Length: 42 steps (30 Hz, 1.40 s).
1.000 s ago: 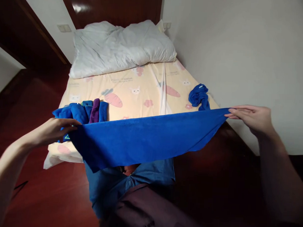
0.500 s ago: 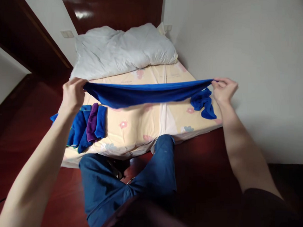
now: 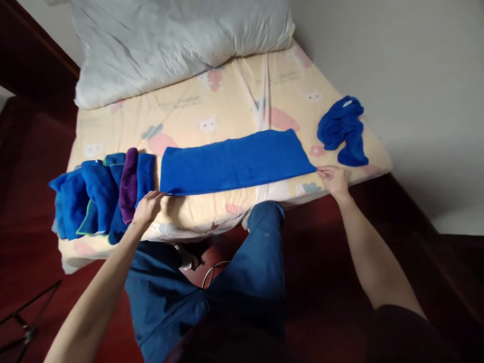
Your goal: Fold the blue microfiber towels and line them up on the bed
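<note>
A long blue towel (image 3: 237, 160) lies spread flat across the bed, its near edge held between my two hands. My left hand (image 3: 149, 207) pinches the near left corner, close to the folded cloths. At the opposite end, my right hand (image 3: 332, 179) grips the near right corner between thumb and fingers. Left of the towel lie a rolled purple cloth (image 3: 128, 185), a folded blue cloth (image 3: 146, 173) and a heap of blue towels (image 3: 78, 197), some with green edging. A crumpled blue cloth (image 3: 343, 129) with a white tag rests beyond my right hand.
The low bed (image 3: 213, 103) has a cream patterned sheet. A big white pillow or quilt (image 3: 179, 36) fills its far end. A white wall (image 3: 395, 102) runs along the right. A thin black metal stand (image 3: 26, 327) is on the floor at lower left.
The blue towel, stretched in the air before, has come down onto the bed and now lies flat. Both hands lowered with it, still holding its corners. The view has tilted further down.
</note>
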Motion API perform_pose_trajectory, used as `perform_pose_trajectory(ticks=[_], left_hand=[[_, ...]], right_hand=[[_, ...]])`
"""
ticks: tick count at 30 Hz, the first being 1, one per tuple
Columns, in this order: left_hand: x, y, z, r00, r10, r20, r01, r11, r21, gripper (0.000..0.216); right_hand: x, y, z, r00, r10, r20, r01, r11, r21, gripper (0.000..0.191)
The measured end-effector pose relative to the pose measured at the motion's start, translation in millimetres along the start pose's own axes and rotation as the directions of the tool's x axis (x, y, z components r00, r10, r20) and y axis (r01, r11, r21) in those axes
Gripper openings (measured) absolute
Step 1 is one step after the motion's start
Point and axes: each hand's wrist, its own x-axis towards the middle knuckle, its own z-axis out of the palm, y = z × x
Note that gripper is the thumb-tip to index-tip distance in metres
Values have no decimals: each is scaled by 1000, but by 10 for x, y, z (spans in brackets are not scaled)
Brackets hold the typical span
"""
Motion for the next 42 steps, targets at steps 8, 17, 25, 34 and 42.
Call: perform_pose_trajectory(ticks=[8, 17, 25, 34, 42], left_hand=[[-270, 132, 278, 993, -71, 90, 69, 997, 28, 47], [-630, 396, 275, 976, -210, 58, 209, 978, 15, 43], [-829, 652, 349, 983, -75, 168, 59, 994, 94, 52], [492, 1323, -211, 973, -126, -191, 111, 990, -89, 57], [1323, 1822, 787, 983, -157, -94, 118, 937, -330, 65]], right_hand=[[-250, 316, -69, 992, -101, 69, 118, 942, -316, 16], [-549, 320, -241, 970, -197, 146, 243, 845, -476, 19], [-681, 345, -253, 934, -228, 274, 355, 660, -662, 30], [-507, -1149, 818, 885, -391, 252, 465, 764, -448, 55], [-1076, -1708, 2706, 633, -415, 653, 653, 740, -163, 67]])
